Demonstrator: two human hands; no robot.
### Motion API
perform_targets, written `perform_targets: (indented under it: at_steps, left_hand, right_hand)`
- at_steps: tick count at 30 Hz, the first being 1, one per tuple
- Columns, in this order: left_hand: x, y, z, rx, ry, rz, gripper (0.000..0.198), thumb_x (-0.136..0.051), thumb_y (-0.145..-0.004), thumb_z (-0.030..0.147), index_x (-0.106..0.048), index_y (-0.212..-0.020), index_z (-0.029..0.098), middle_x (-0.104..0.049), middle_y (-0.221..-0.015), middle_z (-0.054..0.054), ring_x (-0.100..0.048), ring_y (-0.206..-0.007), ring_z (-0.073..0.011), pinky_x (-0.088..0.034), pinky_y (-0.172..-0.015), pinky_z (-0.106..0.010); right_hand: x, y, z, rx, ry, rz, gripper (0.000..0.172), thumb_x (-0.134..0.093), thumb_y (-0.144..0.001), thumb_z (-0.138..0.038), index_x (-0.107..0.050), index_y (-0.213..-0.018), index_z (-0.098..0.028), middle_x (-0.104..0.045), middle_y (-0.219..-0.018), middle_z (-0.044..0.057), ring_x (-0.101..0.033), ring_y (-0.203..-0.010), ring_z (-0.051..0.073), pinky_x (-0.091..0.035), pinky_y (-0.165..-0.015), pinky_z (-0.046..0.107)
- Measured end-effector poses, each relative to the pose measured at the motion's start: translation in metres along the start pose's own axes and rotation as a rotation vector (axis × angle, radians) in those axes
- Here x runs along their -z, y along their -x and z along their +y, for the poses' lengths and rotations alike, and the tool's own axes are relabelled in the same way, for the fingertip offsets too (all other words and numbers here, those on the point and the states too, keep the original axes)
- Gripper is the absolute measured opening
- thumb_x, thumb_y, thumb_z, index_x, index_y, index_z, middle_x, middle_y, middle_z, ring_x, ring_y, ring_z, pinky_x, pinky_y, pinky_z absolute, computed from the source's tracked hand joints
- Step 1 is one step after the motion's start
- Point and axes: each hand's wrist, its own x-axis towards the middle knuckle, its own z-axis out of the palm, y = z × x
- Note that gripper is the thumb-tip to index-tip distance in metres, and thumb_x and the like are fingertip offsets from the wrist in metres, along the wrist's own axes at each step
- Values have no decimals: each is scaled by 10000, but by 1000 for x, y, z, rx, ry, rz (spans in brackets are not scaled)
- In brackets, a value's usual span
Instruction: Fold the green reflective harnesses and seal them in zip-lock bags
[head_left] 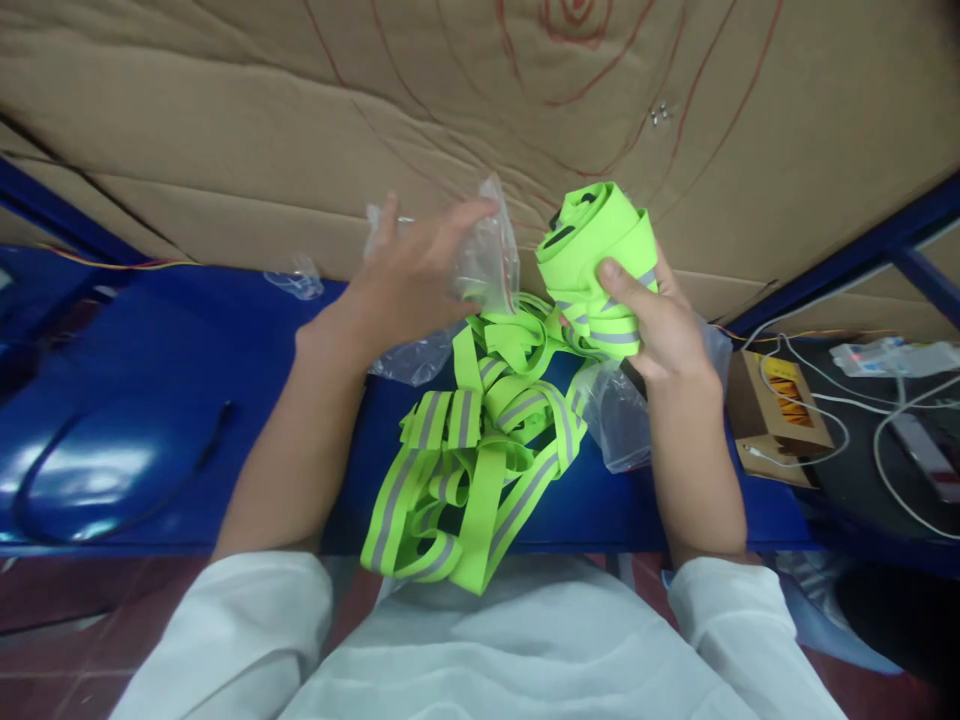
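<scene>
A bundle of folded neon-yellow reflective strap point(596, 265) is gripped in my right hand point(664, 310), thumb across its front and fingers behind it. My left hand point(420, 270) is closed on a clear plastic zip bag point(487, 255), which hangs between thumb and fingers with its red seal line towards the bundle. Below both hands lies a loose heap of the same neon reflective straps point(480, 450), partly over the bench's front edge. More clear plastic bags, one by my right wrist point(619, 410), lie around the heap.
A blue metal bench point(165, 400) runs beneath, with a black cable point(210, 440) on its left part. Cardboard point(225, 130) with red curved lines stands behind. On the right are a small cardboard box point(772, 410), white cables and a power strip point(892, 355).
</scene>
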Motion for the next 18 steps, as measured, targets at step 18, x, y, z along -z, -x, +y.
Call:
perform_targets:
  at_steps: [18]
  left_hand:
    - [-35,-5,43,-213,22,-54,1020,-701,-912,343,-42,-1688,274,-394,-1666,-152,-385,-1549,-332,19,-1312,-687]
  right_hand:
    - [16,7,-16,45,548,-87,614,-816,-805,-496,-634,-1335,-245,-667,-1382,58,-606,-1290,316,-466,-1151,526]
